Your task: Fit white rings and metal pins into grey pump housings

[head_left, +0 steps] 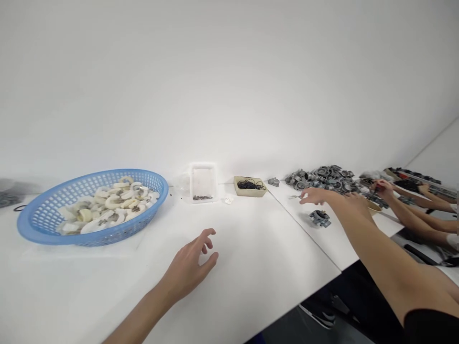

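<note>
My left hand (190,265) hovers over the near part of the white table (247,258). It holds nothing, and its thumb and fingers are apart. On the right, my right hand (312,196) reaches across the table seam with its fingers spread. A small thin silvery piece (295,196) shows by those fingertips; whether they touch it is unclear. Just below my right hand sits a grey metal carburetor-like casting (320,218). Beyond it lies a heap of similar grey castings (324,177), partly behind my right arm.
A blue plastic basket (163,198) of white and cream ring-shaped parts stands left. Along the wall are a white tray (203,179) with small metal pins, a yellowish tray (250,192) of black rings, and a lone casting (273,181). Co-workers' hands (383,188) work at right.
</note>
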`<act>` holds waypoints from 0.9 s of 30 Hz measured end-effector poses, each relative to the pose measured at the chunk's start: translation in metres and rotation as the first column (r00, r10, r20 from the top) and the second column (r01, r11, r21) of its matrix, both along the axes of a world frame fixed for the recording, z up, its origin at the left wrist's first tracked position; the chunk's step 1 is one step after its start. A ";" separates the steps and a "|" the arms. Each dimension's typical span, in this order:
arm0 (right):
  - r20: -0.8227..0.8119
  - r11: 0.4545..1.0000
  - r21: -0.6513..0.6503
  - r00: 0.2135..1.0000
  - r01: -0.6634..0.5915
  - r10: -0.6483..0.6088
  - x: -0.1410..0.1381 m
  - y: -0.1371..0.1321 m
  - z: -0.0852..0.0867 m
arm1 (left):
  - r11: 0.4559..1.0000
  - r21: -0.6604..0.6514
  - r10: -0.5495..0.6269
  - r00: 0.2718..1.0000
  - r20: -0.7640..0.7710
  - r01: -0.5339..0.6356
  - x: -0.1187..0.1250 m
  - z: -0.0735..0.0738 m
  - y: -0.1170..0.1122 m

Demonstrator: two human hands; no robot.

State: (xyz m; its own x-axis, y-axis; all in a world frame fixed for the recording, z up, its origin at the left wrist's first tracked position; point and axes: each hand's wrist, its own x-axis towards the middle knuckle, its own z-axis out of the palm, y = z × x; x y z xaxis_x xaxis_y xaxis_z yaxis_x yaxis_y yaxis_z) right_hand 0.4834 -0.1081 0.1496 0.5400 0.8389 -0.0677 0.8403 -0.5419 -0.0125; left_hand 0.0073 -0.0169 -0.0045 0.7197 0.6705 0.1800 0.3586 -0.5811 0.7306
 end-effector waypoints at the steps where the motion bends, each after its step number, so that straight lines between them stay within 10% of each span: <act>1: -0.050 0.998 -0.031 0.997 -0.059 0.058 -0.013 0.015 0.001 | 1.000 0.011 -0.007 1.000 -0.001 0.007 0.000 0.000 -0.001; 7: -0.252 0.848 0.116 0.811 -0.517 0.528 -0.145 0.058 -0.009 | 0.998 0.063 -0.014 1.000 -0.025 0.015 0.000 0.005 -0.007; 12: -0.429 0.654 0.595 0.503 -0.467 0.750 -0.233 0.056 -0.060 | 0.987 0.159 0.016 0.998 0.068 -0.027 0.000 0.006 -0.010; 17: -0.761 0.734 0.635 -0.033 -0.242 0.648 -0.268 0.068 -0.125 | 0.900 0.425 0.040 0.989 0.144 -0.098 -0.007 0.011 -0.012; 27: -0.840 0.781 0.540 -0.145 -0.314 0.523 -0.290 0.046 -0.126 | 0.793 0.597 -0.079 0.951 0.298 -0.121 0.010 0.000 -0.024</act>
State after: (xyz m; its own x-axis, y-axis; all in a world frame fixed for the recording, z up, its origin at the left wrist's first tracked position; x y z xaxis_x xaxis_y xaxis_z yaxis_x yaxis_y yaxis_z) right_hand 0.1938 -0.0617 0.0232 -0.4050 0.9143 -0.0038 0.0363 0.0120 -0.9993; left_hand 0.0173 -0.0411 -0.0043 0.5526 0.3663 0.7486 0.2050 -0.9304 0.3039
